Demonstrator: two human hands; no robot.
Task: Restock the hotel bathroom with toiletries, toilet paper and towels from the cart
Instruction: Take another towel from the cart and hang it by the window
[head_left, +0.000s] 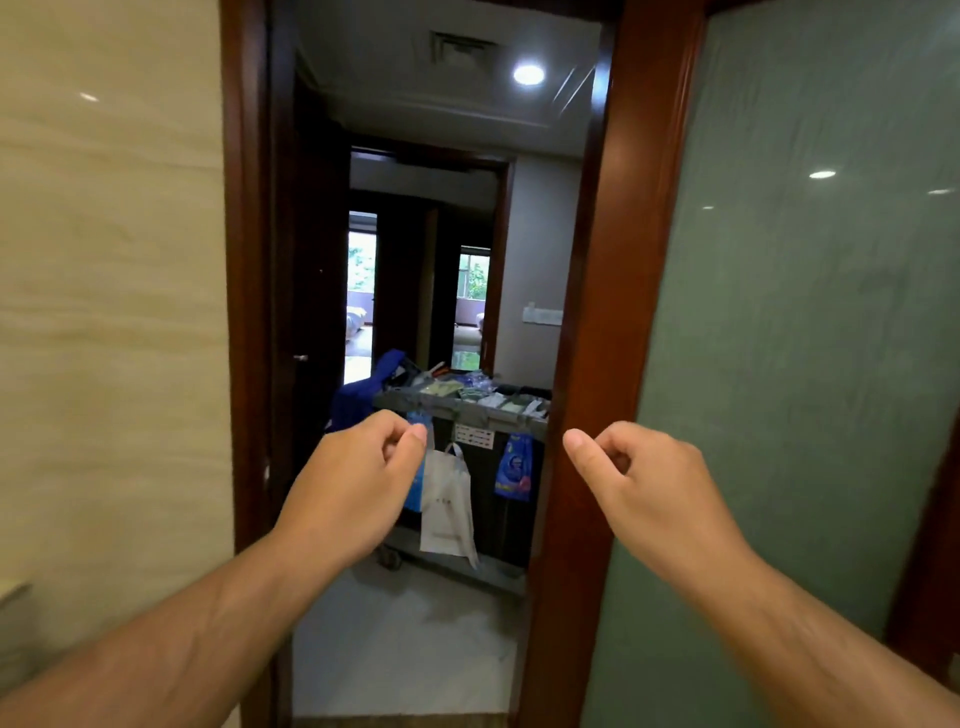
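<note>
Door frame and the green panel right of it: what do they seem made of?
Door frame: likely wood, dark reddish-brown, with a smooth, slightly glossy finish. Green panel: probably frosted glass, cloudy rather than see-through, yet shiny enough to show bright glare spots.

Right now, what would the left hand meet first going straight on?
The left hand would probably meet the white bag hanging on the cart; the doorway before it looks free, depth unclear.
</note>
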